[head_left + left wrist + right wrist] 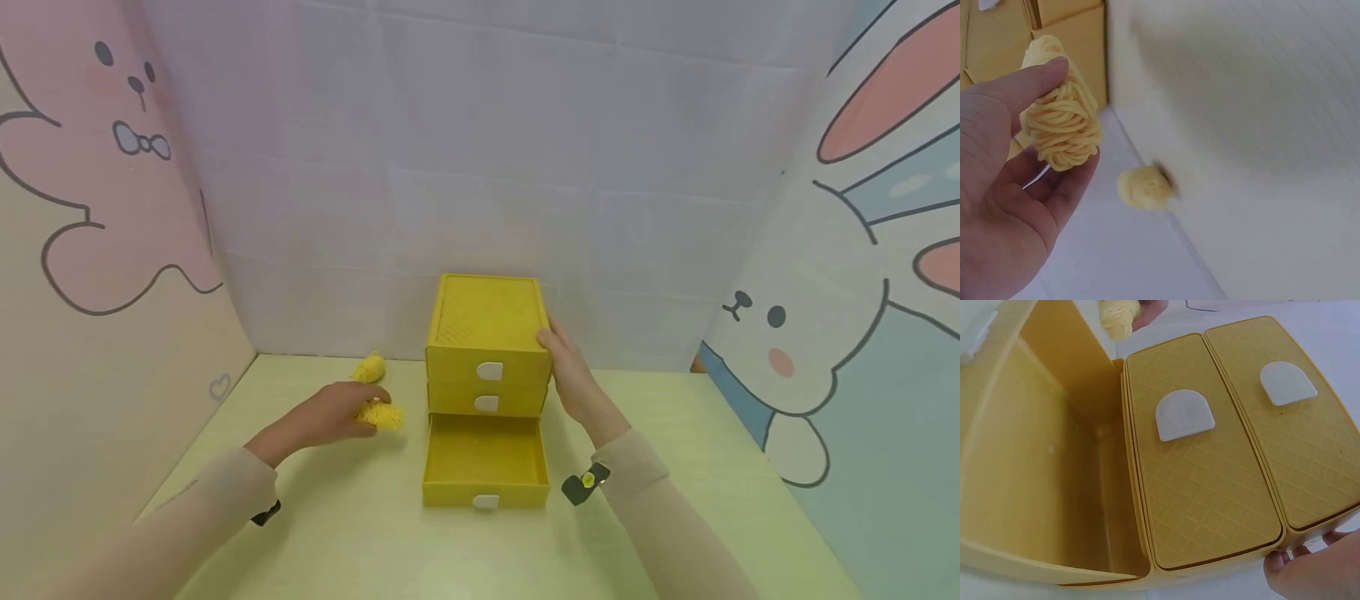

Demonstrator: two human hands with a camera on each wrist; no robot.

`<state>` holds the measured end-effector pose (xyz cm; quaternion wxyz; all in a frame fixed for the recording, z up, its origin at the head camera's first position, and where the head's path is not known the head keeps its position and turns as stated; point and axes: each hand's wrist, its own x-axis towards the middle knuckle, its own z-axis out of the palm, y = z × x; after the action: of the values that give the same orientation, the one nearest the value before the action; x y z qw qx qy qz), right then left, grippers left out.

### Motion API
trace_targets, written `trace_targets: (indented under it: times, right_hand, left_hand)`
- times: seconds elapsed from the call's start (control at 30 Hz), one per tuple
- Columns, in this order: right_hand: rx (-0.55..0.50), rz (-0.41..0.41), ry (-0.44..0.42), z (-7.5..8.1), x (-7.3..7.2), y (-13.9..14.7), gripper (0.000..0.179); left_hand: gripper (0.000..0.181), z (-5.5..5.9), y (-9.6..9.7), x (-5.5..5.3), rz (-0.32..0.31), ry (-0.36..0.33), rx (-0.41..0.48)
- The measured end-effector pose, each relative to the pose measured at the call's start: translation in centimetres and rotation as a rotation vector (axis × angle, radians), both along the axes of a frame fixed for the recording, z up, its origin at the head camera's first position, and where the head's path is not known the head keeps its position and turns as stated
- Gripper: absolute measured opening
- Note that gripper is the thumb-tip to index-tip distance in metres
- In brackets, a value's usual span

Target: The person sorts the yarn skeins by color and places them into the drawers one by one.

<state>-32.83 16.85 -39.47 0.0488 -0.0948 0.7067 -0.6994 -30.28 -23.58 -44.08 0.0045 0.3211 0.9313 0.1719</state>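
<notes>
My left hand (339, 414) pinches a ball of yellow yarn (1063, 122) between thumb and fingers, held over the table left of a small yellow drawer cabinet (491, 312). The cabinet's bottom drawer (486, 495) is pulled out, and its inside shows bare in the right wrist view. Both upper drawers (1179, 456) are closed and carry white tab handles. At the cabinet's right side, my right hand (576, 375) rests its fingers along the wall, with the thumb at the top front edge. A second yellow yarn ball (370, 367) lies on the table behind my left hand.
The pale table (337, 533) meets a white cloth backdrop (337, 208) just behind the cabinet. Side panels with cartoon animals stand left (97, 225) and right (810, 333). The open drawer juts toward the front between both arms.
</notes>
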Motion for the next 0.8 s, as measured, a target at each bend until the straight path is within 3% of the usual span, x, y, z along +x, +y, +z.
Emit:
trace_targets:
  times: [0.37,0.63,0.8]
  right_hand:
    - [-0.010,0.006,0.003,-0.1,0.0,0.1,0.064]
    - [-0.008,0.006,-0.002,-0.1,0.0,0.1,0.065]
    - [-0.014,0.007,0.013,-0.1,0.1,0.0,0.065]
  left_hand:
    - [0.042,1.2,6.4,1.8,-0.139,0.064,0.000]
    - [0.040,0.8,11.3,2.3,-0.203,0.065,-0.001]
    - [0.037,-0.1,13.4,2.3,-0.211,0.092,-0.013]
